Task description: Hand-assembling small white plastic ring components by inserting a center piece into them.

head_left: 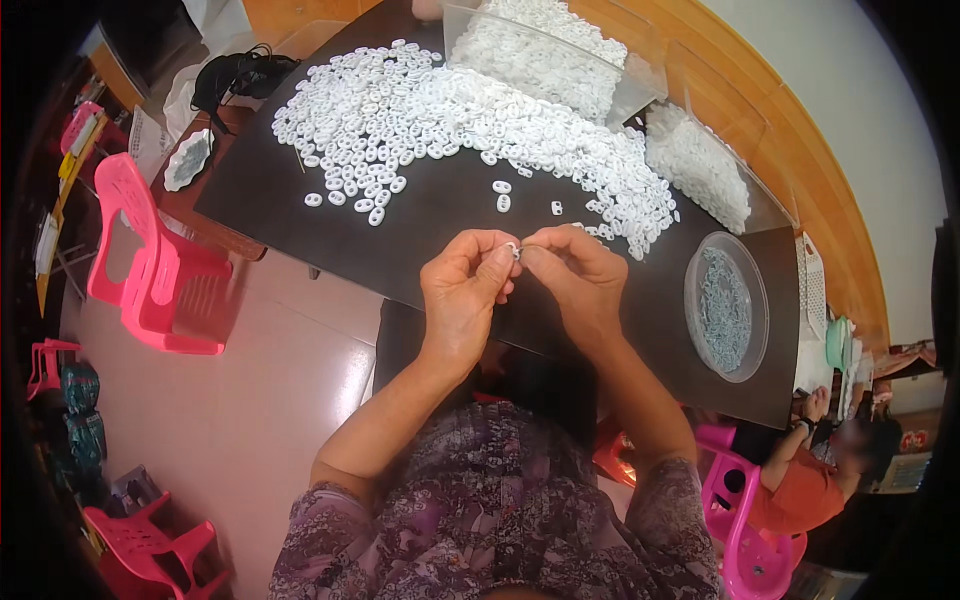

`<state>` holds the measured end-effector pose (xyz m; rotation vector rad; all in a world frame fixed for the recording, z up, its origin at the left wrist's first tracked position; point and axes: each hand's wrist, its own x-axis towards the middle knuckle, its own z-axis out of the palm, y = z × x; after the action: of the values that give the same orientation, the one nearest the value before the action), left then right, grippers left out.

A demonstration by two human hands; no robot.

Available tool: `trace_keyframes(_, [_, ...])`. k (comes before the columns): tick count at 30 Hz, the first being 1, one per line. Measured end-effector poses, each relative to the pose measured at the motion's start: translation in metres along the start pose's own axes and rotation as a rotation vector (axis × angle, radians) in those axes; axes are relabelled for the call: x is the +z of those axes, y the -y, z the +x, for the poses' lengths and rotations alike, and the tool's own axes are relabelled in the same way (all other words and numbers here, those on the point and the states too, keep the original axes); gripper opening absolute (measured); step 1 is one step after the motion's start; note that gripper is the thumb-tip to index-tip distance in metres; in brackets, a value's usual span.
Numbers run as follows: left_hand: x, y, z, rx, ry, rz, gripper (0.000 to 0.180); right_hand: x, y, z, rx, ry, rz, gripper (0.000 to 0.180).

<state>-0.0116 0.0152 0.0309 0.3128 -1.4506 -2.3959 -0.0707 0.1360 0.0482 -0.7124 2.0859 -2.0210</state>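
Note:
Over the near edge of the dark table, my left hand [457, 290] pinches a small white plastic piece [515, 250] between thumb and fingers. My right hand [580, 280] meets it there, thumb and forefinger pressed together against the piece's right side; whatever is between those fingertips is too small to make out. Just beyond my hands lie two loose white oval pieces with two holes each [503, 195]. A single small white piece [557, 208] lies to their right. Farther back spreads a big heap of the same white ovals [400, 115].
A round clear tub [690, 300] of small blue-grey parts stands at the right. Clear bins [640, 95] of white pieces line the back. A pink chair [150, 270] stands at the left. Beyond the table's right end, a person in orange [800, 495] sits near a pink seat [735, 510].

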Motion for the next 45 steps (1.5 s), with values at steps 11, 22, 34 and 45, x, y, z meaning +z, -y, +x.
trace_keyframes(11, [-0.003,-0.001,-0.001,0.073,-0.017,0.103,0.010,0.002,-0.008,-0.001,0.011,0.033,0.032,0.010])
trace_keyframes(22, [-0.007,0.001,-0.002,0.114,-0.009,0.175,0.013,0.008,-0.011,-0.001,0.067,0.011,0.174,0.010])
trace_keyframes(34, [-0.008,0.000,-0.003,0.128,-0.067,0.238,0.007,0.014,-0.012,-0.001,0.094,0.024,0.214,0.010])
trace_keyframes(45, [-0.013,0.011,-0.002,0.267,-0.130,0.356,0.003,0.020,-0.012,-0.002,0.152,-0.005,0.253,0.011])
